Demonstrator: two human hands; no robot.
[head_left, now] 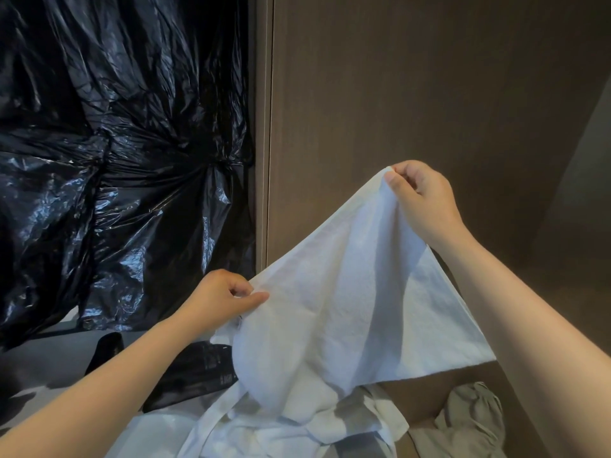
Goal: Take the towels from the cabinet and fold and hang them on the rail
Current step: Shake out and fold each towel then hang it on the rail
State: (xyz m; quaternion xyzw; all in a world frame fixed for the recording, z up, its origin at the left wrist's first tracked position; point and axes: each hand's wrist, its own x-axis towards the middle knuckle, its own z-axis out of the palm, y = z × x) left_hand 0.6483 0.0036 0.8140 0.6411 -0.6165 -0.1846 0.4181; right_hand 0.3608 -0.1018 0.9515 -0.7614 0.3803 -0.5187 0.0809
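Left hand [221, 297] and right hand [420, 196] each pinch the white towel [334, 312], apparently by 2 corners.

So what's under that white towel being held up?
Below the white towel, more white cloth lies heaped, with a grey-green cloth beside it. What lies under that heap is covered.

A white towel [334, 312] is stretched between two hands before the brown cabinet panel [413, 94]. The right hand [421, 196] pinches its top corner against that panel; the left hand [224, 295] pinches another edge lower, near the panel's left border, beside black plastic sheeting [115, 143].
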